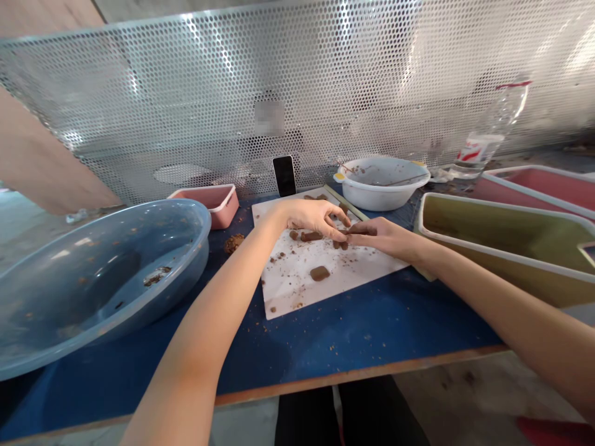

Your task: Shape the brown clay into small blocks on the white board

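Observation:
My left hand (318,217) reaches over a white board (292,288), fingers curved down and thumb bent in around a small lump of brown clay. Meeting it from the right, my right hand (379,236) has its fingertips pressed against the same lump, mostly hidden by the fingers. Just under the fingertips lie small clay pieces (340,245). A short clay roll (311,236) rests left of them, beneath my left palm. Closer to me on the board is a flattened clay block (320,273). Crumbs are scattered around it.
A large blue basin (186,248) takes up the table's left side, with a pink box (225,207) behind it. A phone (284,175) leans on the perforated metal panel (297,74). A white basin (381,192), water bottle (483,139) and green planter box (488,254) stand right.

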Demonstrator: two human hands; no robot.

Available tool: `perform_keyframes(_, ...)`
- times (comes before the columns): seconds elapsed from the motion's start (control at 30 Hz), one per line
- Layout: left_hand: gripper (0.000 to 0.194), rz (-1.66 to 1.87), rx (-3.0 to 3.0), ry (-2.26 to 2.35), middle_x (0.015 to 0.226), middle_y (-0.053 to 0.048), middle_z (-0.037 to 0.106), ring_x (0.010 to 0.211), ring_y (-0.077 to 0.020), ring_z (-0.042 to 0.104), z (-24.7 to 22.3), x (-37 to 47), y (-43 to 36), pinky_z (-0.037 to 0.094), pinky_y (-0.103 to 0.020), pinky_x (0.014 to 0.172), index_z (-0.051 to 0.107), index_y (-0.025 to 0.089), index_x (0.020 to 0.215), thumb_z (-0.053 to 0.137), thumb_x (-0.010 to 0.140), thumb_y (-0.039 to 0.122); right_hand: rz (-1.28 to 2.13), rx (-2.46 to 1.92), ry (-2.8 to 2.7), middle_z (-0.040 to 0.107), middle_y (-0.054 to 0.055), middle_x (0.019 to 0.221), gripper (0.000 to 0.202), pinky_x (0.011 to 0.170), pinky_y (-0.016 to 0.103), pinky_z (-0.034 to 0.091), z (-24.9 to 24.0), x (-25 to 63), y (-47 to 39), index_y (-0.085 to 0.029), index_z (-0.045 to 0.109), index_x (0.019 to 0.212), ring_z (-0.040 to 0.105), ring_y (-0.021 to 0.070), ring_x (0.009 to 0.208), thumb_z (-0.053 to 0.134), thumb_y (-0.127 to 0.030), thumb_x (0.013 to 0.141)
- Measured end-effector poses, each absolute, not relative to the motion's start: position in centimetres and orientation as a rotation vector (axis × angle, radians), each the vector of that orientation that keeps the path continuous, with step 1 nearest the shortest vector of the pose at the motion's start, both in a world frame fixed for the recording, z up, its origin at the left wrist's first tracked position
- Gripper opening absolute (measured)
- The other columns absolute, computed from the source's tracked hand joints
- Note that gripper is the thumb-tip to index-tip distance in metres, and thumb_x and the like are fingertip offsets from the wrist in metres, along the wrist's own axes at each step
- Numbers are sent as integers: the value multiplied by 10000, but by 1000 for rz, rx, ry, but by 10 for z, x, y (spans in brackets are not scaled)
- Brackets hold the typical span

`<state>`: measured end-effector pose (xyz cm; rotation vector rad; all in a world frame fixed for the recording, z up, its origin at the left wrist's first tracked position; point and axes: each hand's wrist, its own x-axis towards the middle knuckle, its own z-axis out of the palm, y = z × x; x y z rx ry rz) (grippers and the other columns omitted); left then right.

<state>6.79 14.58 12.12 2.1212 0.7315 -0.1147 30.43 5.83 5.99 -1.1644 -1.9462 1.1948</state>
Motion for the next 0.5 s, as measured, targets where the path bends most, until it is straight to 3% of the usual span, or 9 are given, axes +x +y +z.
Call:
perform_keyframes(0.3,777,-156,2144,797,1241,-110,857,1087,-269,781,125,71,140,527,-335,885,687,206,1478,907,825,566,1142,-1173,-1942,866,85,1138,519,1078,484,560,54,304,60,-257,907,1073,751,376,1199,812,-726,872)
perform_keyframes(0.5,785,-128,2198,835,1207,-106,860,1105,-282,768,129,73,135,521,-337,887,693,196,1475,856,840,629,1108,-1201,-1924,864,65,1069,501,1040,446,558,53,303,61,-255,895,965,759,351,1117,832,-734,830)
